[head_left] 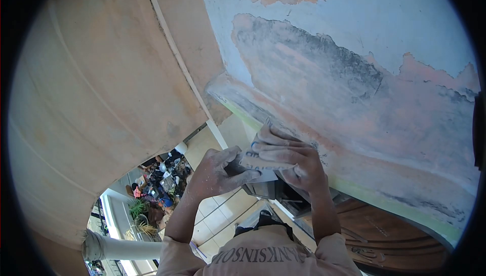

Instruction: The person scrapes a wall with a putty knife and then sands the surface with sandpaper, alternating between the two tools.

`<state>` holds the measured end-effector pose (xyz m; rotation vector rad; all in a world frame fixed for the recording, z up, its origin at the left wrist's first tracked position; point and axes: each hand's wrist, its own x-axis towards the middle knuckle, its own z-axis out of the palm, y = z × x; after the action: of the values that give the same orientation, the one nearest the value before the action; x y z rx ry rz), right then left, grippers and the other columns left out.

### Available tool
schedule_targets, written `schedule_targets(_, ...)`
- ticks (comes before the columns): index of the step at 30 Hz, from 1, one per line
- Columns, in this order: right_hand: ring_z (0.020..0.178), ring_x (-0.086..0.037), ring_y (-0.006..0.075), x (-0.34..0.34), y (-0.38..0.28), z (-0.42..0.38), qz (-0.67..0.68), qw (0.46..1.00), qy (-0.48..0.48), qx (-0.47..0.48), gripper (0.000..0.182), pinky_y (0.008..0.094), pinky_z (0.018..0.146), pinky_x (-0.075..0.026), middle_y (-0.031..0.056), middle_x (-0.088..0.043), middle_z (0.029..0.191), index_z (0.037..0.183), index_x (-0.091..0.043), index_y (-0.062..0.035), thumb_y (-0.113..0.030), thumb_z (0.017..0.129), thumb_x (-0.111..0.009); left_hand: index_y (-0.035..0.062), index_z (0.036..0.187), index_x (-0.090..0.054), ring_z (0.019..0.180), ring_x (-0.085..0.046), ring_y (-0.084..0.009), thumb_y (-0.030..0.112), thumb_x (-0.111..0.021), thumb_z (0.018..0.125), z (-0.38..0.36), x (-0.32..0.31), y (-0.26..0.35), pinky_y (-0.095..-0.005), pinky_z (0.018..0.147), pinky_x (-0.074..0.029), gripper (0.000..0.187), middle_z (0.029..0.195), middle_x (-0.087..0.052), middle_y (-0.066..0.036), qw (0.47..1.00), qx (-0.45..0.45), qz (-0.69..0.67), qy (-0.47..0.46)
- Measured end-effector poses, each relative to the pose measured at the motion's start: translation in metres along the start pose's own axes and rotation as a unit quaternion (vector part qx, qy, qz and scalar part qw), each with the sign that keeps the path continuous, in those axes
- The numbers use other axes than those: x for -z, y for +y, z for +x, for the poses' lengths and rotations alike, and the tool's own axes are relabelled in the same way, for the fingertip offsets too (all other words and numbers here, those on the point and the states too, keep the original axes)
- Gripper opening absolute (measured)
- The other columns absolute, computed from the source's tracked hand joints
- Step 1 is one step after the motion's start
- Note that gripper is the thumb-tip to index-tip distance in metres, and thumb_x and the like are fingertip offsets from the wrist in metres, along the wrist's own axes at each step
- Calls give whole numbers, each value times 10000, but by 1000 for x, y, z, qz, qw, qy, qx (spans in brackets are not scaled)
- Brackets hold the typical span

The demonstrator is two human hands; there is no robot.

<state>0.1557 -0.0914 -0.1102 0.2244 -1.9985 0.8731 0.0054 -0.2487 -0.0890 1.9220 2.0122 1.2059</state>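
Note:
Both my hands are raised against a wall moulding [238,96], a sanded ledge between pale blue and bare pinkish plaster. A folded sheet of sandpaper [259,163], grey-white with printed letters on its back, is between them. My right hand [293,157] lies flat over the sheet with fingers spread and presses it to the ledge's underside. My left hand [217,172], dusty, pinches the sheet's left edge with thumb and fingers. A small dark block [263,189] shows just under the paper; what it is I cannot tell.
The wall [354,73] has peeling light blue paint with dark scuffed patches. A curved peach surface [101,99] fills the left. A green strip [385,195] edges the moulding above a carved wooden door [385,235]. Far below are tiled floor [217,220], plants [139,215], clutter and a white column [121,248].

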Motion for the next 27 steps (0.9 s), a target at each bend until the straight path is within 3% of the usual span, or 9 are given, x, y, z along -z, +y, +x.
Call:
schedule_targets(2, 1201, -507, 250, 16, 20, -11, 27, 993, 5, -118, 335, 443, 1042, -378, 93, -625, 1154, 1076, -625, -81, -26, 745, -616, 0, 853, -589, 515, -560, -183, 220, -799, 688, -6, 3, 1, -282, 523, -451, 346, 605, -575, -94, 998, 18, -57, -17)
schedule_targets(5, 1197, -504, 289, -9, -22, -6, 155, 981, -9, 116, 381, 404, 1021, -408, 119, -623, 1149, 1066, -623, -53, 90, 718, -561, 1, 864, -594, 540, -565, -160, 219, -800, 691, 5, 3, -6, -275, 545, -458, 347, 636, -599, -81, 995, -44, -85, 14)
schedule_targets(7, 1195, -506, 300, -7, -23, 2, 54, 996, -25, 68, 353, 407, 1015, -411, 123, -628, 1142, 1049, -628, -57, 78, 728, -573, 3, 862, -600, 548, -561, -144, 225, -800, 694, 0, 0, -9, -272, 553, -458, 343, 655, -612, -78, 992, -87, -87, 34)
schedule_targets(8, 1198, -504, 296, -2, -5, 2, 42, 999, -4, 11, 336, 419, 1023, -399, 120, -629, 1141, 1050, -628, -61, 50, 735, -592, 2, 915, -609, 582, -567, -128, 222, -801, 689, -1, 5, 2, -267, 564, -461, 369, 709, -623, -84, 994, 86, -51, -45)
schedule_targets(15, 1165, -532, 291, -23, 3, -9, 130, 989, -35, 65, 305, 423, 1024, -396, 115, -636, 1127, 1053, -624, -53, 65, 778, -565, -15, 940, -602, 548, -569, -97, 218, -778, 731, 1, 2, -16, -234, 509, -442, 359, 673, -604, -49, 989, -72, -130, -5)
schedule_targets(17, 1168, -533, 284, -4, 25, -6, 65, 995, -5, -75, 288, 443, 1037, -377, 104, -643, 1116, 1053, -623, -58, 43, 788, -576, -24, 988, -601, 554, -576, -88, 211, -775, 738, -10, 7, -10, -221, 513, -451, 384, 698, -609, -49, 965, 122, -216, -82)
schedule_targets(23, 1180, -521, 286, -15, 17, -8, 108, 994, -1, 19, 358, 438, 1057, -357, 121, -633, 1133, 1030, -624, -47, 101, 713, -548, -59, 1032, -581, 481, -544, -94, 246, -771, 748, -4, 1, -28, -207, 433, -450, 458, 736, -622, -66, 992, -101, 58, 37)
schedule_targets(24, 1180, -521, 285, -9, 25, -8, 117, 993, 11, -13, 358, 439, 1055, -359, 117, -637, 1126, 1021, -625, -47, 106, 709, -543, -62, 1021, -580, 517, -561, -107, 245, -771, 746, -7, 5, -18, -227, 474, -471, 455, 745, -627, -72, 991, 55, -118, -44)
schedule_targets(27, 1177, -521, 290, -10, -8, -9, 157, 984, 54, 70, 372, 408, 1040, -384, 107, -650, 1099, 1016, -625, -45, 128, 705, -519, -76, 996, -579, 558, -572, -109, 250, -774, 742, -4, 2, -17, -249, 502, -484, 457, 751, -629, -68, 993, 33, -111, -12)
